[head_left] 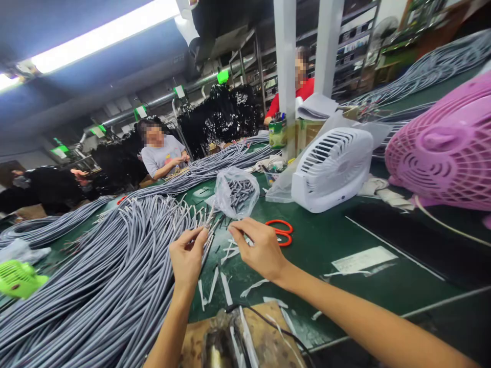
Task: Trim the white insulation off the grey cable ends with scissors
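Note:
My left hand is pinched around the end of a grey cable, beside a large bundle of grey cables. Just to its right, my right hand has thumb and forefinger pressed together; whatever lies between those fingertips is too small to make out. Beyond both hands is an open clear plastic bag of small dark grey tube pieces. Scissors with red handles lie partly hidden behind my right hand. White strips are scattered on the green table below the hands.
To the right stand a white fan and a big pink fan. A small green fan is at far left. A brown board with a black cord lies at the near edge. Other people sit across the table.

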A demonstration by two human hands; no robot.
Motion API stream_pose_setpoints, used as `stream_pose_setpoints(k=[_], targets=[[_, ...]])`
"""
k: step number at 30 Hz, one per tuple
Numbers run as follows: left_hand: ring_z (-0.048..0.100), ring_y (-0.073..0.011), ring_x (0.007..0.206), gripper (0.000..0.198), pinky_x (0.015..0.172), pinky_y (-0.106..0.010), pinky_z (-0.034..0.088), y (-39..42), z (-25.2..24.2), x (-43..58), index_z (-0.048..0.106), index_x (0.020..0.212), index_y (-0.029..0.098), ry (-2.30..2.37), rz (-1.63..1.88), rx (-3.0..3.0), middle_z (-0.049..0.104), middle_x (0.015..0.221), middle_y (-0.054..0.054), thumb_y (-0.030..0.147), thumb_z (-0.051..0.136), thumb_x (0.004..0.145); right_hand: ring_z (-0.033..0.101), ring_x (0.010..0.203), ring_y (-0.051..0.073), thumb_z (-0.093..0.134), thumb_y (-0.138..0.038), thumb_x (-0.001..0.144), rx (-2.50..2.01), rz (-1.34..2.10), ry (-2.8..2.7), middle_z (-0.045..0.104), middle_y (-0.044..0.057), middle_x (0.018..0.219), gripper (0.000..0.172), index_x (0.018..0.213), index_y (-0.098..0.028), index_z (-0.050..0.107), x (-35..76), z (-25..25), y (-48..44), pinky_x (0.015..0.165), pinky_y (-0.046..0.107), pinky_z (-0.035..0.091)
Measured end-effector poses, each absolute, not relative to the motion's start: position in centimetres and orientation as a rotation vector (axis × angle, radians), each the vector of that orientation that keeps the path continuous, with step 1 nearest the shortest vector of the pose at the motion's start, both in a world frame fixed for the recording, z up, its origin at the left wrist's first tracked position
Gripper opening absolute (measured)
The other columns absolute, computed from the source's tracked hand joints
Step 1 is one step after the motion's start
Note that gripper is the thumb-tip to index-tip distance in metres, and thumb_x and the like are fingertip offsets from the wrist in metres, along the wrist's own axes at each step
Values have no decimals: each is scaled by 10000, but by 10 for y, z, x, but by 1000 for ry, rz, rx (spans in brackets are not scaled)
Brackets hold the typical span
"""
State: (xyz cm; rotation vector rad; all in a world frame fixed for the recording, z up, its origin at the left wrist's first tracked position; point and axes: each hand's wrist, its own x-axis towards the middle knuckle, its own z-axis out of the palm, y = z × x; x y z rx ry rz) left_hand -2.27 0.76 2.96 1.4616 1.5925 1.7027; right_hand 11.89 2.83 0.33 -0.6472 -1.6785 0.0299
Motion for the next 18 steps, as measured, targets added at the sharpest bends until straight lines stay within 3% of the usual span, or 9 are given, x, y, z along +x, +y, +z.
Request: stream_pose_setpoints(k=[6,18], targets=[[459,-87,477,177,420,-193,342,-4,33,-13,729,726,149,1584,1778,1702,555,549,6,301,674,653,576,605,135,441,-197,889,-659,128,-1718,629,36,665,216,768,-157,616,119,1,33,597,239,441],[471,-89,477,162,426,-196,360,-9,27,-8,733,792,171,1662,1727,1946,589,576,-5,283,646,717,542,558,120,461,-210,876,-657,217,-1713,610,25,633,222,727,-157,618,119,4,31,555,230,421]])
